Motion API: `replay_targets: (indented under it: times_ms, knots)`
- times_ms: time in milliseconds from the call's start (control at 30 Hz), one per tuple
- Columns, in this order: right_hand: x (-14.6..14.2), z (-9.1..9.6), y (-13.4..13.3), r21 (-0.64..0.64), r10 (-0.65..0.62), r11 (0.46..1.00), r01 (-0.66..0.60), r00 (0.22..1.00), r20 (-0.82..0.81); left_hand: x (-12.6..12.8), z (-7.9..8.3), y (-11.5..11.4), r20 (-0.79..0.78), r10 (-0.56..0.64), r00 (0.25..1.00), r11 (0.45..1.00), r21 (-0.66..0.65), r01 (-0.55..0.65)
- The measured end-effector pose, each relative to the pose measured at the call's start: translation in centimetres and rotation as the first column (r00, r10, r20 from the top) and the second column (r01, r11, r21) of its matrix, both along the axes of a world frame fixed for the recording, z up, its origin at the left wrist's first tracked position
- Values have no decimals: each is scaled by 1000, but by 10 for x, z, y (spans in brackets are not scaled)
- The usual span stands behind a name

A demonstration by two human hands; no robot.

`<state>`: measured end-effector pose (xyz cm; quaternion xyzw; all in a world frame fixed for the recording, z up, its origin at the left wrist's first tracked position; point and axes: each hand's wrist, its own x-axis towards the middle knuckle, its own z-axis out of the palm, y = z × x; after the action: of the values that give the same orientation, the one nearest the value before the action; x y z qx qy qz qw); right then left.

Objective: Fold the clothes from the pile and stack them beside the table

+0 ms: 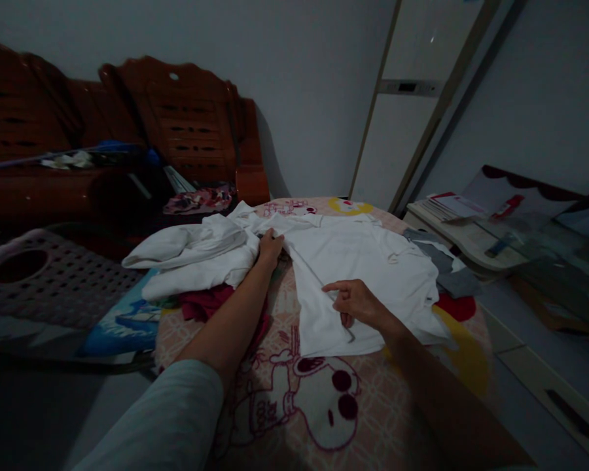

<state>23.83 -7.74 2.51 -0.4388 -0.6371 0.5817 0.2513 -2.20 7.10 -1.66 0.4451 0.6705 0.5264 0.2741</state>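
A white long-sleeved shirt (358, 252) lies spread on the round table, with one sleeve running down its near left side. My left hand (271, 246) reaches far forward and is closed on the shirt's fabric by its left edge; the fingertips are partly hidden. Over the near left part of the shirt is my right hand (357, 302), its index finger stretched out and the other fingers loosely bent, with nothing visible in it. Left of my left hand sits a heap of white clothes (191, 252), on top of a dark red garment (209, 302).
A patterned cloth with a cartoon dog (324, 412) covers the table. Grey clothing (432, 255) lies at its right edge. Beyond are a wooden bench (186, 124), a woven plastic chair (53, 281), a tall white cabinet unit (407, 144) and a low side table with papers (451, 206).
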Motion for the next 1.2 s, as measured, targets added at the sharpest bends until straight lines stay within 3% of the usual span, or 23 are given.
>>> replay_targets:
  times_ms: [100, 300, 467, 633, 900, 967, 1067, 1133, 1200]
  knots:
    - [1, 4, -2, -27, 85, 996, -85, 996, -4, 6, 11, 8, -88, -11, 996, 999, 33, 14]
    - [41, 21, 8, -74, 191, 977, -199, 977, -95, 47, 41, 38, -341, -312, 887, 932, 71, 355]
    - [70, 3, 23, -105, 296, 949, -297, 955, -22, 83, 29, 48, -417, -500, 759, 846, -47, 531]
    - [70, -12, 29, -84, 287, 956, -281, 955, 71, 98, 17, 54, -451, -530, 718, 828, -92, 554]
    - [78, 1, 27, -80, 260, 965, -250, 952, 164, 104, 24, 47, -522, -559, 644, 794, -114, 597]
    - [77, 7, 24, -54, 239, 971, -233, 946, 220, 101, 24, 38, -551, -500, 668, 815, -39, 578]
    - [72, 16, 19, -36, 224, 974, -224, 933, 283, 93, 20, 26, -595, -337, 729, 894, 40, 446]
    - [69, 19, 17, -38, 223, 974, -222, 930, 291, 90, 16, 19, -638, -330, 696, 914, -31, 404]
    - [68, 19, 17, -50, 228, 973, -223, 929, 291, 88, 11, 16, -685, -415, 599, 879, -132, 459]
